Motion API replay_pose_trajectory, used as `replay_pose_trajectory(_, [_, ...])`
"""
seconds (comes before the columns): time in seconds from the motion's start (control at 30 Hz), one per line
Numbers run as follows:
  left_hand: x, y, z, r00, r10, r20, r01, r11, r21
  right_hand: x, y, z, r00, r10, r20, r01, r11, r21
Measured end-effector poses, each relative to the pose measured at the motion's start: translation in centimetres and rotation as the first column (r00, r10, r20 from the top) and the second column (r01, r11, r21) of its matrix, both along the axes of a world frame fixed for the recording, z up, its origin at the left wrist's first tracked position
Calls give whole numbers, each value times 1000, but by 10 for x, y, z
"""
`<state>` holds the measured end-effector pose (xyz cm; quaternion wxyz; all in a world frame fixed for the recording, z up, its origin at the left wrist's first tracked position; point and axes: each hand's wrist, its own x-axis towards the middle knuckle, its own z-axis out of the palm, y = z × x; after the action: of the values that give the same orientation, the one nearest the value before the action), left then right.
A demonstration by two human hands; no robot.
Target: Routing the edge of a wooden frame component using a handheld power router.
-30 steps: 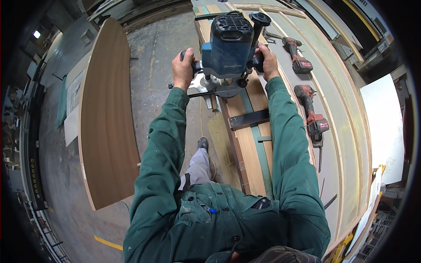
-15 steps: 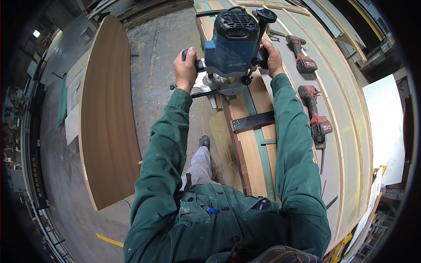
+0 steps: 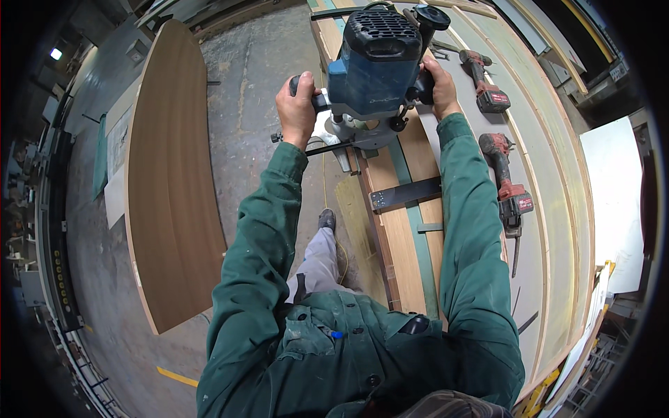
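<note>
A blue and black plunge router (image 3: pixel 373 76) stands on a long wooden piece (image 3: pixel 398 258) at the table's left edge. My left hand (image 3: pixel 297 108) is wrapped round the router's left handle. Round its right handle my right hand (image 3: pixel 440 87) is closed. The router's metal base rests near the wood's left edge, and a black guide rod (image 3: pixel 327 148) sticks out to the left. The bit and the spot under the base are hidden. Nearer to me, a dark flat bar (image 3: pixel 406 194) lies across the wood, with a small bar (image 3: pixel 430 227) beyond its near side.
Two red cordless drills (image 3: pixel 492 97) lie on the table right of my right arm. A large curved wooden panel (image 3: pixel 171 188) stands on the floor to the left. A yellow cord (image 3: pixel 341 254) runs along the floor by my foot (image 3: pixel 326 219).
The view has shifted slightly. The router sits a little higher and tilts somewhat differently in the picture, and both hands keep their hold on its handles.
</note>
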<state>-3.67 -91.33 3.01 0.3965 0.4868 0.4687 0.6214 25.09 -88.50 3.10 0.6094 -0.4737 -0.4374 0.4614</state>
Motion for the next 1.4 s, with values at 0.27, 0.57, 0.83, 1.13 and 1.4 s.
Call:
replay_pose_trajectory(0.27, [3, 3, -4, 999, 29, 16, -30, 999, 43, 4, 1, -1, 1000, 11, 5, -11, 1000, 3])
replay_pose_trajectory(0.57, [-1, 5, -1, 1000, -10, 17, 10, 1000, 3, -1, 0, 0, 1000, -27, -4, 27, 1000, 16])
replay_pose_trajectory(0.83, [-6, 7, -2, 999, -36, 38, 36, 999, -7, -7, -4, 1, 999, -47, -7, 47, 999, 5])
replay_pose_trajectory(1.13, [-15, 18, -8, 994, -91, 58, 91, 996, 4, -15, -18, 7, 999, -32, 17, 33, 999, -17])
replay_pose_trajectory(1.4, [-17, 22, -9, 988, -124, 93, 126, 992, -20, -16, -24, 6, 999, -38, 13, 39, 998, -57])
